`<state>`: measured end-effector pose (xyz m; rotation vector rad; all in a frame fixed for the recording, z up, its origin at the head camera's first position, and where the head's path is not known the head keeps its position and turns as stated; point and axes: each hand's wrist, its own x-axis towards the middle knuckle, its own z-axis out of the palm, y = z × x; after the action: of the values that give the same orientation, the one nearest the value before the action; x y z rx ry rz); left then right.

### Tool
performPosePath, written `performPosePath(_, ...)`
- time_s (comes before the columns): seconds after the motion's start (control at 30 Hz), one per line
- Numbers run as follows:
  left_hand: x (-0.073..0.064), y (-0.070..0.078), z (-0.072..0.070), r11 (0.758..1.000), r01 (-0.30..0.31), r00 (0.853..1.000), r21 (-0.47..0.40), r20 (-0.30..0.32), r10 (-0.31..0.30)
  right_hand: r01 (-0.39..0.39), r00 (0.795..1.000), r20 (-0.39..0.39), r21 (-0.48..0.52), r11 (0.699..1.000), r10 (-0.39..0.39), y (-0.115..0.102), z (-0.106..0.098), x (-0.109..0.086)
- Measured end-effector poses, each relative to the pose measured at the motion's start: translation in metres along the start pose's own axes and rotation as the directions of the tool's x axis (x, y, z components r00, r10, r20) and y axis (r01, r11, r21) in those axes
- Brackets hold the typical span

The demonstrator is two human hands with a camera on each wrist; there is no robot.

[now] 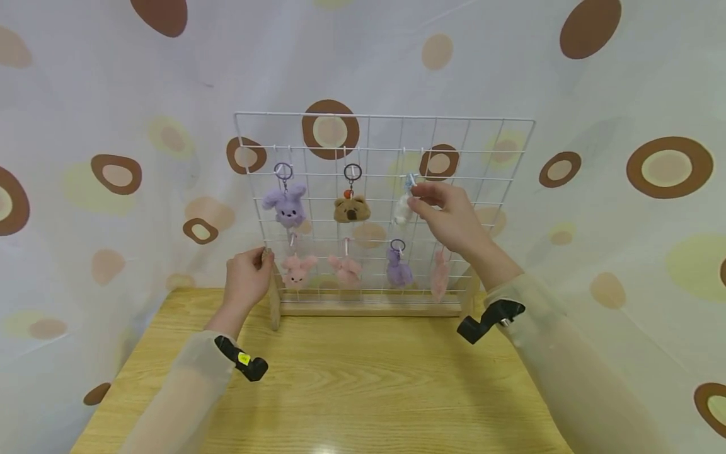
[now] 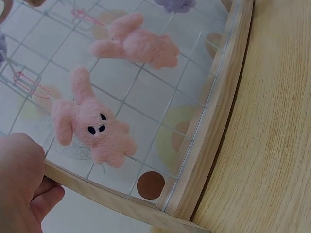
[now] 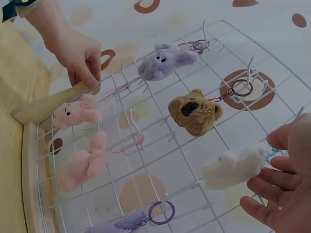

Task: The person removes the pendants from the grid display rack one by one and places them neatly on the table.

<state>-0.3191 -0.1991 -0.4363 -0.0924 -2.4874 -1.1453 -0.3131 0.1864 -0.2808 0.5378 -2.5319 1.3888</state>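
Observation:
A white wire grid rack (image 1: 317,240) in a wooden stand carries plush keychains on its hooks. My left hand (image 1: 247,275) grips the top of the wooden upright (image 2: 97,187) at the rack's left side. At the upper right, my right hand (image 1: 448,211) pinches the blue chain of a white plush keychain (image 3: 233,167) between thumb and forefinger, its other fingers loosely spread beside the plush. Whether the chain sits on the hook cannot be made out. Left of it hang a brown bear keychain (image 1: 352,210) and a purple bunny keychain (image 1: 289,207).
On the lower row hang a pink bunny keychain (image 1: 297,271), another pink plush (image 1: 346,270), a purple plush (image 1: 399,270) and a pink plush (image 1: 440,277) near the right arm. The rack stands on a wooden table (image 1: 363,378) before a patterned cloth (image 1: 391,57).

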Motion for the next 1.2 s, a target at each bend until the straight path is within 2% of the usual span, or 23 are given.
performPosePath(0.13, -0.001, 0.0, -0.002, 1.0, 0.008, 1.0, -0.011, 0.024, -0.007, -0.045, 0.999, -0.011, 0.086, 0.995, 0.046, 0.0, 0.004, 0.003)
performPosePath(0.3, 0.001, 0.002, -0.001, 1.0, -0.001, 1.0, -0.026, 0.031, 0.002, -0.112, 0.991, -0.047, 0.2, 0.973, 0.123, -0.002, 0.009, 0.007)
performPosePath(0.6, 0.0, 0.0, -0.001, 0.998, 0.039, 0.998, -0.056, 0.041, -0.036, -0.155, 0.978, -0.092, 0.288, 0.945, 0.189, -0.008, 0.014, 0.009)
performPosePath(0.83, -0.001, -0.003, 0.0, 0.998, 0.027, 1.0, -0.055, 0.013, -0.027, -0.156, 0.977, -0.094, 0.282, 0.947, 0.189, -0.008, 0.015, 0.01)
performPosePath(1.2, -0.002, -0.004, 0.002, 0.998, 0.024, 1.0, -0.064, 0.005, -0.024, -0.095, 0.987, -0.091, 0.307, 0.947, 0.129, -0.01, 0.017, 0.012)
